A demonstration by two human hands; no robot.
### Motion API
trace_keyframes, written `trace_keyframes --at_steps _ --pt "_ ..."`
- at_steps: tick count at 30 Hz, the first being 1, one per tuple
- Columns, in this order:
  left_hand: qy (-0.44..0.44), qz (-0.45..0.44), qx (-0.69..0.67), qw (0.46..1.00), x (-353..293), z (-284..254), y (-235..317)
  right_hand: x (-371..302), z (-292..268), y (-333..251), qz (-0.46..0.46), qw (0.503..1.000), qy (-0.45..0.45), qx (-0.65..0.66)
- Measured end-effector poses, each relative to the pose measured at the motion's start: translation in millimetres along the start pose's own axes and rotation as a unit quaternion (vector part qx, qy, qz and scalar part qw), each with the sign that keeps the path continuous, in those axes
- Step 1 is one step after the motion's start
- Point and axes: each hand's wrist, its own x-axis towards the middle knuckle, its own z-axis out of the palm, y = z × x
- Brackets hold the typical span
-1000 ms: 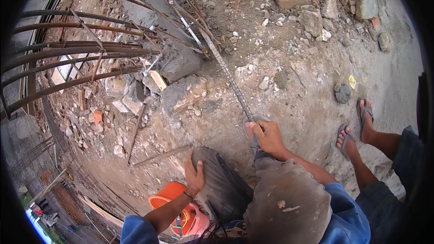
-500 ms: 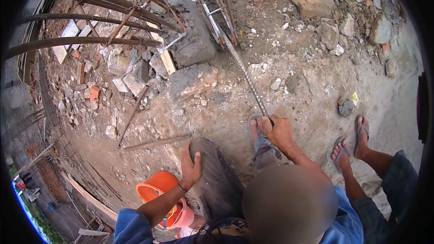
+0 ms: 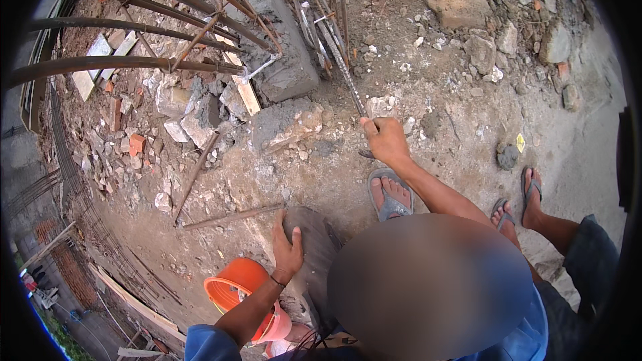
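My right hand is closed round a ribbed steel bar. A short dark end of the bar shows below the fist. The bar slants away, up and left, to a standing cage of thin rods with white streaks. Its far part is hard to tell from the cage's own rods. My left hand lies with thumb and fingers apart on my dark trouser knee. Just beside my left forearm stands an orange bucket. My sandalled foot is on the ground below my right fist.
Thick rusty bars stick out at the upper left beside a grey concrete block. Broken stones and bricks litter the dirt. A rusty rod lies before my knee. Another person's sandalled feet stand at the right.
My right hand has moved forward and slightly left, pushing the ribbed bar farther toward the rod cage. My left hand stays on the knee.
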Motion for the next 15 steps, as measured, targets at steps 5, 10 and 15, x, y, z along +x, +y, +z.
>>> trace_keyframes --at_steps 5,10,15 --pt "0.0 -0.016 -0.013 1.0 3 4 -1 -101 20 49 0.01 0.999 0.012 0.038" --pt "-0.005 -0.024 -0.001 1.0 3 5 3 -50 51 44 -0.008 1.0 0.02 -0.016" --pt "-0.001 0.01 -0.026 1.0 8 2 -3 -72 -10 77 -0.088 0.975 0.04 -0.202"
